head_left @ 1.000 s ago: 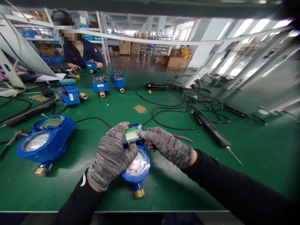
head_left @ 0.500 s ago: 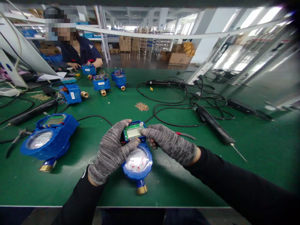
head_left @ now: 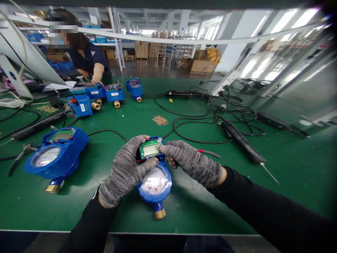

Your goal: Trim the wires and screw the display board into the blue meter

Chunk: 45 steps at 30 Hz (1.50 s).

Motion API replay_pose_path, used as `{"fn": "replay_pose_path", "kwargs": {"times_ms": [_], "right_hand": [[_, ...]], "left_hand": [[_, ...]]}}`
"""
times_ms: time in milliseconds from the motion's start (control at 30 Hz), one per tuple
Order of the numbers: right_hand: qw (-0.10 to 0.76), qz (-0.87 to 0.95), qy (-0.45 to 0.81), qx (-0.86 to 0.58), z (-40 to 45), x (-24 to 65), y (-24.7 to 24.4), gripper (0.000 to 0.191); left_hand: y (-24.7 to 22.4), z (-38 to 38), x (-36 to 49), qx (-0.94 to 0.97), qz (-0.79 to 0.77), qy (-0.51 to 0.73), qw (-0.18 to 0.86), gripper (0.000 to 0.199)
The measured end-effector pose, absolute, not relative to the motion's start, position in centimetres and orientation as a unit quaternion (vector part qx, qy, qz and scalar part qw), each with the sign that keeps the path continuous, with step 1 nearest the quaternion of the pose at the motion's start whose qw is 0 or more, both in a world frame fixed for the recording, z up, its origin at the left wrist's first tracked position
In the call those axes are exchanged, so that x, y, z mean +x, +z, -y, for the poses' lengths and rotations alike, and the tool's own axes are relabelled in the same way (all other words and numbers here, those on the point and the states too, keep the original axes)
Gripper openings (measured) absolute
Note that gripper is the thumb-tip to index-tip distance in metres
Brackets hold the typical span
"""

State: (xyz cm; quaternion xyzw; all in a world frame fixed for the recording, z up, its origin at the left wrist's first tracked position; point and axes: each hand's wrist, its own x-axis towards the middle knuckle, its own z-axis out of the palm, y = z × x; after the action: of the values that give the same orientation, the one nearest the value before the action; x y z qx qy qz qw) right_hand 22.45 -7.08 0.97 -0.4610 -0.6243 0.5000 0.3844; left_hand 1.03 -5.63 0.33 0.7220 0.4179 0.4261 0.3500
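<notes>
A blue water meter [head_left: 155, 182] with a round dial and a brass threaded end lies in front of me on the green table. At its far end sits a green circuit board [head_left: 144, 151] with a small LCD screen [head_left: 150, 150] showing digits. My left hand [head_left: 126, 172], in a grey knitted glove, grips the housing from the left, its thumb along the board's near edge. My gloved right hand [head_left: 192, 161] is closed at the board's right side, fingertips against the screen's right end. Whether those fingers pinch something small is hidden.
Another blue meter [head_left: 56, 151] stands at left beside pliers [head_left: 22, 156]. Several more meters [head_left: 114, 93] stand farther back, near a co-worker [head_left: 89, 59]. Brass screws [head_left: 160, 120] lie mid-table. An electric screwdriver [head_left: 240, 140] and looped cables [head_left: 200, 140] occupy the right; red-handled pliers [head_left: 209, 153] lie nearer.
My hands and the meter stay almost still. Across the table, the co-worker has reached forward and a blue meter there has moved nearer, beside the others.
</notes>
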Motion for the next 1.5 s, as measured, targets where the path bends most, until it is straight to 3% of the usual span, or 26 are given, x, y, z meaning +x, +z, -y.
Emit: {"fn": "replay_pose_path", "kwargs": {"times_ms": [133, 433, 1000, 1100, 1267, 1400, 1500], "right_hand": [[0.389, 0.63, 0.493, -0.458, 7.1, 21.9, 1.6, 0.041], [0.361, 0.627, 0.508, -0.467, 6.9, 21.9, 1.5, 0.046], [0.376, 0.675, 0.441, -0.457, 7.4, 23.1, 0.7, 0.033], [0.384, 0.693, 0.419, -0.443, 7.3, 23.2, 0.7, 0.034], [0.376, 0.609, 0.526, -0.46, 6.9, 22.4, 1.0, 0.044], [0.353, 0.625, 0.501, -0.483, 6.7, 22.4, 1.1, 0.043], [0.322, 0.681, 0.414, -0.511, 6.8, 22.3, 1.4, 0.041]], "left_hand": [[1.1, 5.7, 1.5, 0.648, -0.412, 0.457, 0.447, 0.042], [1.0, 5.0, 1.1, 0.686, -0.397, 0.429, 0.433, 0.036], [-0.7, 4.2, 0.5, 0.798, -0.368, 0.42, 0.227, 0.052], [-0.7, 4.0, 0.6, 0.788, -0.372, 0.421, 0.253, 0.06], [-0.7, 3.8, 0.6, 0.761, -0.417, 0.394, 0.302, 0.066], [-0.9, 3.7, 0.7, 0.734, -0.41, 0.4, 0.365, 0.059], [-1.2, 3.8, 0.7, 0.716, -0.39, 0.414, 0.405, 0.06]]}}
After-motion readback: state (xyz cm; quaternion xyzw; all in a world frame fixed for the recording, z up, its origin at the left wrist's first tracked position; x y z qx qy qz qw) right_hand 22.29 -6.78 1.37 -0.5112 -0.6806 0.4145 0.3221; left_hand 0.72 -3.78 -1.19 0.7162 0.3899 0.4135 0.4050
